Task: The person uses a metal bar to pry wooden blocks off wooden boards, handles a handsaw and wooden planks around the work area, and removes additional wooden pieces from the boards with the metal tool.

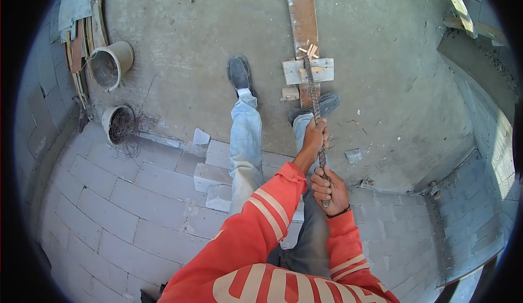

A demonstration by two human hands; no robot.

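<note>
A long ribbed metal bar [314, 93] runs up and down the middle of the view. My left hand [314, 138] is closed round its middle part. Lower down, near the bar's bottom end, my right hand [329, 190] grips it too. The bar's far end lies over a short pale board [325, 70], which rests across a long brown plank [301, 14]. Small wood splinters [311, 50] lie at that far end. A small wood block [290, 94] sits just below the short board, near my right shoe.
Two buckets, one upright-sided and pale [123, 56] and one with tangled wire [129, 127], lie at the left. Boards [76, 3] lean at the upper left. Loose light blocks [210, 177] are near my left leg. Block walls [479, 216] stand at the sides.
</note>
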